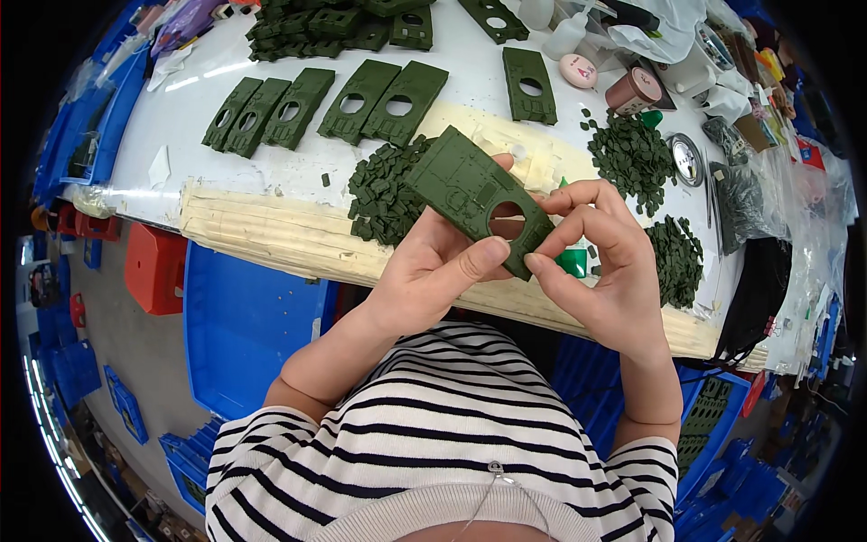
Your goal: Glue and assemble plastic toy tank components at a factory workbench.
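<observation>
A dark green plastic model vehicle hull with a round hole is held tilted above the table's front edge. My left hand grips it from below, its thumb along the near edge beside the hole. At the hull's right end, the thumb and index finger of my right hand are pinched together against the edge; whatever lies between them is hidden. Beneath the hull is a heap of small green parts. Behind my right hand are a second heap and a green-and-white bottle, partly covered.
Several matching hulls lie in a row farther back, with another to the right and a stack behind. A pink-brown cup and a round tin stand at right. A blue bin is below the table.
</observation>
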Action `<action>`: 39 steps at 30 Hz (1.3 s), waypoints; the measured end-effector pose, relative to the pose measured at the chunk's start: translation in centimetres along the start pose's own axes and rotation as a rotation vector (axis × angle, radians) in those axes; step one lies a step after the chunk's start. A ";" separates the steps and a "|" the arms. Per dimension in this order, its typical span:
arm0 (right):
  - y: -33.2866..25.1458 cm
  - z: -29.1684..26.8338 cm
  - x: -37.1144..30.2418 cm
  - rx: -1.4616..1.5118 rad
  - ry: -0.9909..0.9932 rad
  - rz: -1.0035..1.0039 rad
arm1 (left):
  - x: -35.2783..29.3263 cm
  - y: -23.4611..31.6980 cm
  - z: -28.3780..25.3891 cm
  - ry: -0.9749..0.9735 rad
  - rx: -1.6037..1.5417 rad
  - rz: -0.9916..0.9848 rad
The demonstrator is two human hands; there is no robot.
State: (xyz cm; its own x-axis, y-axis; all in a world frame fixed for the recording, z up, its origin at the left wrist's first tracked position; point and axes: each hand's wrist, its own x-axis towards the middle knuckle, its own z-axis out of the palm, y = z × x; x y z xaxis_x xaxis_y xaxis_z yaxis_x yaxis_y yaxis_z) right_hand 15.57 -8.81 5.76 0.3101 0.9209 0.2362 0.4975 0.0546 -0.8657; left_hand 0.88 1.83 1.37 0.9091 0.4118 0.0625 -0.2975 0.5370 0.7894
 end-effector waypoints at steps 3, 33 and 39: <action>-0.6 0.0 -0.2 -0.073 0.053 -0.041 | 0.0 -0.1 -0.1 -0.012 -0.090 0.009; 0.2 2.4 -2.7 -0.518 0.259 -0.351 | 0.1 -0.4 0.3 -0.027 -0.133 0.058; 0.9 1.9 -2.9 -0.245 0.267 -0.332 | 0.3 0.1 0.4 -0.076 -0.219 -0.041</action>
State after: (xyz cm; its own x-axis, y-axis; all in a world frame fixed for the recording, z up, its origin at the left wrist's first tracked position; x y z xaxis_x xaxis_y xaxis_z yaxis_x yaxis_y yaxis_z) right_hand 13.55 -10.66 3.43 0.2832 0.7366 0.6141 0.7709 0.2062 -0.6027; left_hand 1.17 1.74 1.69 0.9385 0.3345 0.0852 -0.3086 0.7025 0.6413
